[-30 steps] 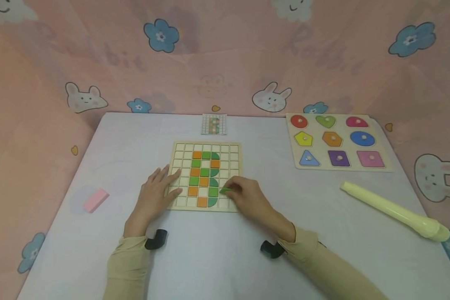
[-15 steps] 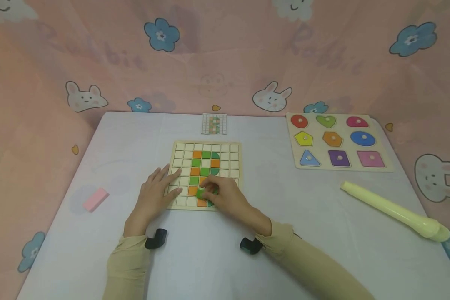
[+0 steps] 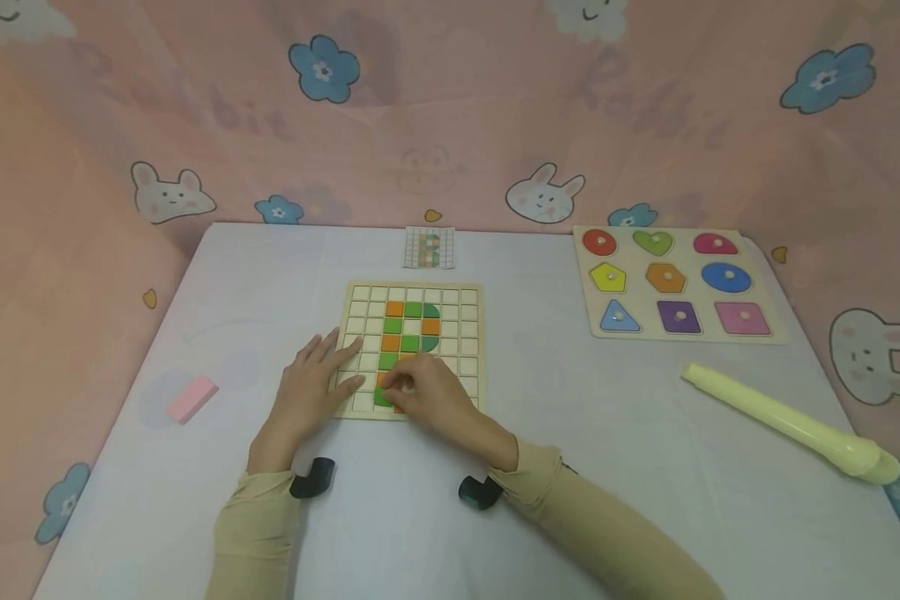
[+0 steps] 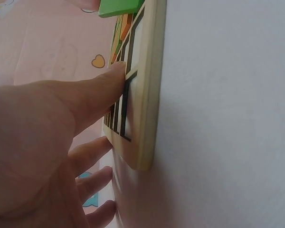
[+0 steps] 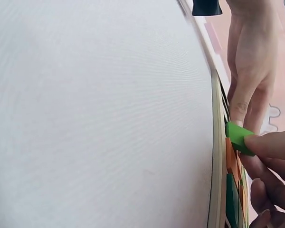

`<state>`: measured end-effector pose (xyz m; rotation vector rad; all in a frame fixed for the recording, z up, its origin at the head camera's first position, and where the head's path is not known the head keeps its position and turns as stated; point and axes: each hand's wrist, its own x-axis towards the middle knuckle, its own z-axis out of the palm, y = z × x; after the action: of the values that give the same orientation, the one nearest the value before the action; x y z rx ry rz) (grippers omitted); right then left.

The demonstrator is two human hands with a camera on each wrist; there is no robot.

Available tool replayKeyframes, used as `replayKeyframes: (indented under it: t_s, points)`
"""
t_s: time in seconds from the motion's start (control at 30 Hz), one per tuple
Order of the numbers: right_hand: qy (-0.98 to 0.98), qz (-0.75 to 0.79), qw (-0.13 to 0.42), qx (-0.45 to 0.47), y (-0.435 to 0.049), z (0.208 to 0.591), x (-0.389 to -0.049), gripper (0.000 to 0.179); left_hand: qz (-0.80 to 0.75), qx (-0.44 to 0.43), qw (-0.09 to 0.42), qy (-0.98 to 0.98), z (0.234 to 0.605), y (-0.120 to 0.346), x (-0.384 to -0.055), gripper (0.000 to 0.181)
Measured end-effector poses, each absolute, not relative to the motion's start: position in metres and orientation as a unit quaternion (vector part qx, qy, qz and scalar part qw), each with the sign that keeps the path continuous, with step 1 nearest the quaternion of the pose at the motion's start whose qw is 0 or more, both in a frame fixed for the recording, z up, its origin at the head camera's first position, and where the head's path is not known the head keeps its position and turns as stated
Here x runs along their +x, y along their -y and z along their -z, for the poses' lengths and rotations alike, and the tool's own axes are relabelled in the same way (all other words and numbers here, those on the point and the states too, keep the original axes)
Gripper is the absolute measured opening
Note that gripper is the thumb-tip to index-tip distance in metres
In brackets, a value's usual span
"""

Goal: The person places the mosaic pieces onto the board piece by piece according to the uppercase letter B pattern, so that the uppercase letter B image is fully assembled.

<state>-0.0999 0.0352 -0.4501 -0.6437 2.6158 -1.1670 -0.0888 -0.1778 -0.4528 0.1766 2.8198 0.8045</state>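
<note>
A wooden grid board (image 3: 360,287) lies mid-table, its squares partly filled with orange, green and teal tiles that form a pattern. My right hand (image 3: 438,400) pinches a green square tile (image 3: 382,397) between thumb and fingertips, over the bottom row just left of an orange tile. In the right wrist view the green tile (image 5: 238,138) is tilted at the board's near edge. Fingers spread and straight, my left hand (image 3: 307,396) rests on the board's left edge; its thumb (image 4: 102,88) presses on the rim squares. My right hand hides several lower tiles.
Behind the board lies a small pattern card (image 3: 429,248). A shape-puzzle board (image 3: 690,333) with knobbed pieces is at the back right, a pale yellow tube (image 3: 787,421) in front of it. A pink block (image 3: 192,400) lies at the left.
My right hand has carried the green tile leftward across the board, from its right side to the bottom row's left part. My left hand has stayed in place.
</note>
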Motion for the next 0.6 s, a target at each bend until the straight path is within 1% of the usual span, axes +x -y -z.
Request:
replayKeyframes:
  t_s: [0.17,0.4,0.6]
  points:
    - [-0.891,0.384,0.116,-0.214,-0.0341,0.4510,-0.1004,0.005,-0.271,0.058,0.102,-0.955,0.4536,0.1776,-0.0890,0.062]
    - [-0.903,0.356,0.093,-0.220,-0.0328,0.4543,-0.0992,0.002,-0.265,0.059,0.102,-0.957,0.4544,0.1776,-0.0898,0.062]
    - [-0.906,0.348,0.088,-0.224,-0.0347,0.4549,-0.0992,0.004,-0.263,0.063,0.105,-0.957,0.4539,0.1801,-0.0903,0.061]
